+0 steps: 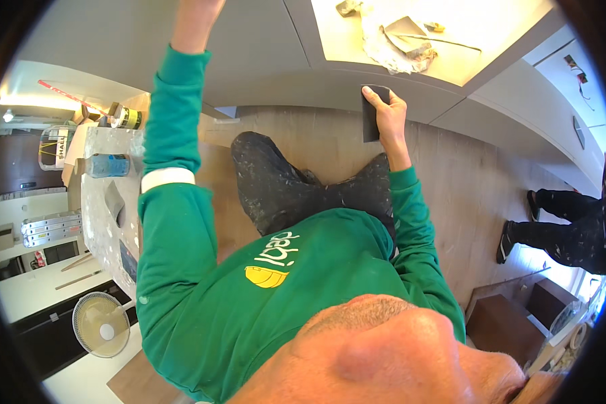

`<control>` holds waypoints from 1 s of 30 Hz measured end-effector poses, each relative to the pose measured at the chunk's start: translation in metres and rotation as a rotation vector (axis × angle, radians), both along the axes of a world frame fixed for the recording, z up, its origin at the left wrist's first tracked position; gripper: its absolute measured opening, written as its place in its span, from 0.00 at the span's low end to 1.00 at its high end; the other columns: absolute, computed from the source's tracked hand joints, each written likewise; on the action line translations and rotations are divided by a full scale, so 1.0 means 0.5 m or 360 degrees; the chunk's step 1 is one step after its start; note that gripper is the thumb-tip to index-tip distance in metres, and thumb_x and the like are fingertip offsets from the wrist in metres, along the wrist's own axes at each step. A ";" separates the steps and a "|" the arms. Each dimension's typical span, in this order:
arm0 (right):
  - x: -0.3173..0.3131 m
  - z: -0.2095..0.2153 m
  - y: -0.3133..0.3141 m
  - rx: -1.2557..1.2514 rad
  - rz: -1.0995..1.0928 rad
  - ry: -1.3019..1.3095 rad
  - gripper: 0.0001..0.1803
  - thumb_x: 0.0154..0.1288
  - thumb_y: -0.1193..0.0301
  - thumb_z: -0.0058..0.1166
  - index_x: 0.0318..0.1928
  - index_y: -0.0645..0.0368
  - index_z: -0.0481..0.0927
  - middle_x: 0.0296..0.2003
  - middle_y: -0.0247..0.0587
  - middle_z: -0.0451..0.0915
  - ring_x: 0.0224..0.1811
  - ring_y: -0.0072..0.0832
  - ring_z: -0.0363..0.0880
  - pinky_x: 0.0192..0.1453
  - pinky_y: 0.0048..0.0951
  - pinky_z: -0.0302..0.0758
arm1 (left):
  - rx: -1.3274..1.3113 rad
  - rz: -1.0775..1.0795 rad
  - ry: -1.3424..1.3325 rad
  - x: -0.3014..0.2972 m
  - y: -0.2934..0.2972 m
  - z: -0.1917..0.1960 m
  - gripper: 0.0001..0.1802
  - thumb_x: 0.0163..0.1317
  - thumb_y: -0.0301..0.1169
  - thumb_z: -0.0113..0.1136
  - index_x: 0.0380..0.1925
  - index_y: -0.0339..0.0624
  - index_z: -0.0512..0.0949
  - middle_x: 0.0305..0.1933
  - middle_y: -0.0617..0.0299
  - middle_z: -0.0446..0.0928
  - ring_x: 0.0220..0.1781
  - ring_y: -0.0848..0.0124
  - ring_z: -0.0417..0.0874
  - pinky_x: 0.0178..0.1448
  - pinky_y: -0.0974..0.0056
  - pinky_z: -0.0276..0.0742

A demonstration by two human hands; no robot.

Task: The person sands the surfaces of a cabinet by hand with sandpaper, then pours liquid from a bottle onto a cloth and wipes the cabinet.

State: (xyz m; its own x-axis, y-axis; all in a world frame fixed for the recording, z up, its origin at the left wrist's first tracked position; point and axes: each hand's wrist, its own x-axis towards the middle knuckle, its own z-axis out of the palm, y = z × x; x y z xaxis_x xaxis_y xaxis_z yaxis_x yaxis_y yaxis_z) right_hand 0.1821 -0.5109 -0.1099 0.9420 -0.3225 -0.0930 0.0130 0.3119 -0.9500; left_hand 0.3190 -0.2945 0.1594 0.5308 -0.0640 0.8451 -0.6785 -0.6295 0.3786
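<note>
1. Grey cabinet panel (262, 74) fills the top of the view, running left-right, with a lit white shelf (451, 60) above it holding a crumpled cloth (390, 50) and a trowel-like tool (411, 34).
2. Wood floor (464, 182) below; person in green hoodie, dark paint-spattered trousers.
3. Table (104, 202) at left carries a blue-labelled bottle (108, 165) and a tin (128, 118); white fan (101, 324) lower left.
4. Right hand (389, 114): fingers clamped on a dark sanding block (372, 114), long axis vertical, flat against the panel's lower edge. This hand is on the block.
5. Left hand (195, 13): raised on the panel, cut off by the frame, well apart from the block; finger state can't tell.
</note>
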 end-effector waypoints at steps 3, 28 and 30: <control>-0.020 -0.060 -0.006 -0.0012 -0.0046 0.0069 0.12 0.67 0.70 0.69 0.45 0.66 0.87 0.37 0.33 0.86 0.37 0.17 0.80 0.43 0.23 0.78 | 0.0106 -0.0152 -0.0069 0.046 0.045 -0.227 0.13 0.56 0.30 0.74 0.39 0.35 0.85 0.30 0.63 0.84 0.30 0.75 0.82 0.35 0.65 0.78; -0.132 -0.164 -0.005 0.0125 -0.0106 0.0458 0.12 0.69 0.69 0.68 0.45 0.66 0.85 0.39 0.36 0.87 0.40 0.22 0.81 0.46 0.27 0.78 | -0.0337 -0.0081 0.1099 -0.078 0.063 -0.687 0.13 0.55 0.30 0.73 0.40 0.39 0.87 0.38 0.56 0.88 0.39 0.68 0.90 0.46 0.60 0.85; -0.137 -0.168 0.002 0.0143 -0.0088 0.0474 0.12 0.69 0.70 0.68 0.44 0.66 0.85 0.39 0.37 0.86 0.39 0.22 0.82 0.45 0.27 0.79 | -0.0998 -0.0242 0.1206 -0.133 0.083 -0.656 0.14 0.59 0.30 0.72 0.43 0.36 0.86 0.41 0.55 0.88 0.41 0.64 0.90 0.49 0.59 0.86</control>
State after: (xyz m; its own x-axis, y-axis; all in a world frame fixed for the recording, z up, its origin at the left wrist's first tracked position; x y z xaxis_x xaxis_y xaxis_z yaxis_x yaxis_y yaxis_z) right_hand 0.1135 -0.5097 -0.1942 0.8503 -0.3506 -0.3925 -0.2423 0.4014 -0.8833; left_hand 0.2524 -0.2528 -0.1687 0.9675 0.1662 0.1906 -0.1770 -0.0935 0.9798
